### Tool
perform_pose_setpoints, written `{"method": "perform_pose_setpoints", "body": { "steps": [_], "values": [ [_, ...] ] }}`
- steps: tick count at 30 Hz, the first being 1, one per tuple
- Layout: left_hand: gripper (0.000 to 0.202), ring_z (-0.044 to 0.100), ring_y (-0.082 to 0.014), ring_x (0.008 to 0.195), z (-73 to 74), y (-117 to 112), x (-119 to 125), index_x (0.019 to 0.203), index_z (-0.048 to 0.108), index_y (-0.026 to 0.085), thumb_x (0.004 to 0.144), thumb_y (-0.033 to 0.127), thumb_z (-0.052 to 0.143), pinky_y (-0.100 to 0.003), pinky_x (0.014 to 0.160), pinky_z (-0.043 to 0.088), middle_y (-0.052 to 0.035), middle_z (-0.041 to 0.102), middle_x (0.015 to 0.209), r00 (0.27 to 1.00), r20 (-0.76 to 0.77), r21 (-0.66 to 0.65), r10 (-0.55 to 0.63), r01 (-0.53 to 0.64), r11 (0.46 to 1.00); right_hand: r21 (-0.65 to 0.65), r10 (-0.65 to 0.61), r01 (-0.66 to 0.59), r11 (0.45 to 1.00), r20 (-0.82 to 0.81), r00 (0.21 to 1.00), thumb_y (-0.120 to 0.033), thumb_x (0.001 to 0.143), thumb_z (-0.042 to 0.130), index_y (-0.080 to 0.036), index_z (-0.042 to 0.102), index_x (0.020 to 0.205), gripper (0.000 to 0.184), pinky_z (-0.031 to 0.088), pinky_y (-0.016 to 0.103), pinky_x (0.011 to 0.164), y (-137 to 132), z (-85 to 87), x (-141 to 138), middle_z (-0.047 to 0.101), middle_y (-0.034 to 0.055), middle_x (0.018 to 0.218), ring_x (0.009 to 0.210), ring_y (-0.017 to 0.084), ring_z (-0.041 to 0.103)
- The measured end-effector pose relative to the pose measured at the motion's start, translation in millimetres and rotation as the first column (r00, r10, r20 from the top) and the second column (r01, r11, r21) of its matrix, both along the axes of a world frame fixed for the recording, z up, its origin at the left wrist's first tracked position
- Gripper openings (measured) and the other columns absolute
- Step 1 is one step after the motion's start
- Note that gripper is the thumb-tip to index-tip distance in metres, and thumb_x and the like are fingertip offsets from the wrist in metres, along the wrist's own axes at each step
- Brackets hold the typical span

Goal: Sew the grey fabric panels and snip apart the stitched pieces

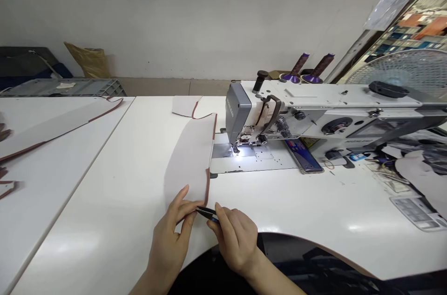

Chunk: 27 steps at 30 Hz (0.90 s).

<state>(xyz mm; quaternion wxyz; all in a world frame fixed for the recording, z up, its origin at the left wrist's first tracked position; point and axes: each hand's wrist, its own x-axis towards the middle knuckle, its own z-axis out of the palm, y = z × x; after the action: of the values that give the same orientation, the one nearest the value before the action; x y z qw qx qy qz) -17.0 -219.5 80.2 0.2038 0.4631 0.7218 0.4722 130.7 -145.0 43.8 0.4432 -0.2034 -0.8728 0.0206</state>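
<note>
Working at the front edge of a white sewing table, both hands sit close together without touching each other. The left hand pinches the lower corner of a pale fabric panel. The right hand clamps a slim black pointed tool between thumb and fingers, its tip at the panel's corner, just beside the left hand's fingertips. The panel lies flat on the table, running from the hands back toward the lit needle area of an industrial sewing machine, and stops just left of the presser foot. A brown binding strip follows its right edge, with a stretch of the edge hidden or unbound near the machine bed; the strip continues up to a second pale fabric piece farther back. A smartphone lies on the table by the machine's front. Behind the machine stand two thread cones with purple bases, and a fan sits at far right. On the adjoining table at left lies another panel edged in brown.
</note>
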Motion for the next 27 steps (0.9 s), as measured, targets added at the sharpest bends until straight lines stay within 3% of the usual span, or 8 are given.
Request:
{"method": "perform_pose_setpoints", "body": {
  "steps": [5, 10, 16, 19, 22, 23, 25, 27],
  "values": [
    [0.044, 0.064, -0.0161, 0.1, -0.7, -0.2, -1.4, 0.13, 0.041, 0.026, 0.087, 0.031, 0.049, -0.03, 0.086, 0.053, -0.0002, 0.072, 0.095, 1.0, 0.028, 0.011, -0.006, 0.005, 1.0, -0.08, -0.035, 0.032, 0.996, -0.045, 0.998, -0.013, 0.09, 0.052, -0.011, 0.038, 0.134, 0.047, 0.047, 0.03, 0.051, 4.7, 5.1, 1.5, 0.064, 0.0104, 0.08, 0.063, 0.019, 0.058],
    [0.032, 0.064, -0.0193, 0.097, -4.0, -8.9, -28.4, 0.111, 0.058, 0.025, 0.082, 0.039, 0.055, -0.032, 0.089, 0.052, -0.0022, 0.071, 0.094, 0.975, 0.181, -0.076, 0.126, -0.114, 0.991, 0.027, -0.317, 0.317, 0.948, 0.15, 0.937, -0.027, 0.093, 0.047, -0.013, 0.051, 0.118, 0.029, 0.045, 0.026, 0.051, 57.7, -14.5, 30.7, 0.063, 0.0089, 0.078, 0.064, 0.019, 0.059],
    [0.026, 0.066, -0.0216, 0.074, -21.3, -86.3, -84.5, 0.08, 0.069, 0.021, 0.069, 0.044, 0.065, -0.03, 0.073, 0.056, -0.0029, 0.069, 0.072, 0.943, 0.286, -0.206, 0.169, -0.111, 0.972, 0.18, -0.531, 0.518, 0.836, 0.501, 0.683, -0.019, 0.09, 0.042, -0.003, 0.057, 0.105, 0.027, 0.048, 0.043, 0.064, 126.7, -28.3, 66.1, 0.059, 0.0244, 0.096, 0.085, 0.034, 0.057],
    [0.022, 0.066, -0.0229, 0.071, -30.4, -149.3, -104.7, 0.08, 0.07, 0.026, 0.07, 0.043, 0.06, -0.031, 0.071, 0.056, -0.0013, 0.069, 0.071, 0.944, 0.113, -0.313, 0.311, -0.263, 0.913, 0.174, -0.378, 0.337, 0.925, 0.358, 0.854, -0.018, 0.091, 0.04, -0.003, 0.055, 0.112, 0.029, 0.047, 0.049, 0.076, 113.3, -17.7, 36.8, 0.058, 0.0255, 0.104, 0.095, 0.034, 0.055],
    [0.021, 0.066, -0.0256, 0.078, -34.7, -201.6, -116.0, 0.081, 0.068, 0.032, 0.072, 0.032, 0.048, -0.038, 0.077, 0.055, 0.0001, 0.071, 0.078, 0.835, -0.338, -0.27, 0.434, -0.528, 0.805, -0.03, 0.131, -0.128, 0.991, 0.198, 0.971, -0.013, 0.09, 0.04, -0.01, 0.057, 0.11, 0.027, 0.05, 0.036, 0.069, 48.0, -10.1, -17.8, 0.063, 0.0152, 0.09, 0.082, 0.025, 0.058],
    [0.024, 0.066, -0.0267, 0.081, -35.7, -214.2, -118.7, 0.08, 0.067, 0.032, 0.071, 0.027, 0.045, -0.041, 0.081, 0.053, -0.0004, 0.071, 0.081, 0.771, -0.481, -0.228, 0.418, -0.57, 0.789, -0.148, 0.368, -0.344, 0.927, 0.186, 0.911, -0.01, 0.089, 0.039, -0.01, 0.057, 0.111, 0.029, 0.05, 0.033, 0.07, 16.3, -10.9, -34.1, 0.064, 0.0143, 0.09, 0.082, 0.023, 0.059],
    [0.029, 0.063, -0.0277, 0.085, -38.5, -233.1, -124.9, 0.081, 0.066, 0.027, 0.069, 0.02, 0.041, -0.046, 0.085, 0.049, -0.0038, 0.07, 0.085, 0.663, -0.657, -0.186, 0.359, -0.604, 0.775, -0.405, 0.748, -0.636, 0.657, 0.247, 0.616, -0.008, 0.085, 0.039, -0.012, 0.059, 0.107, 0.031, 0.05, 0.032, 0.071, -51.5, -20.0, -55.5, 0.064, 0.0107, 0.086, 0.076, 0.021, 0.059],
    [0.028, 0.063, -0.0239, 0.083, -44.2, -246.5, -132.6, 0.08, 0.064, 0.022, 0.071, 0.015, 0.038, -0.039, 0.081, 0.051, -0.0059, 0.069, 0.083, 0.628, -0.684, -0.165, 0.372, -0.63, 0.759, -0.648, 0.929, -0.667, 0.369, 0.243, 0.278, -0.018, 0.083, 0.05, -0.018, 0.063, 0.099, 0.021, 0.051, 0.03, 0.07, -111.1, -39.4, -63.1, 0.065, 0.0057, 0.081, 0.073, 0.019, 0.06]
  ]
}}
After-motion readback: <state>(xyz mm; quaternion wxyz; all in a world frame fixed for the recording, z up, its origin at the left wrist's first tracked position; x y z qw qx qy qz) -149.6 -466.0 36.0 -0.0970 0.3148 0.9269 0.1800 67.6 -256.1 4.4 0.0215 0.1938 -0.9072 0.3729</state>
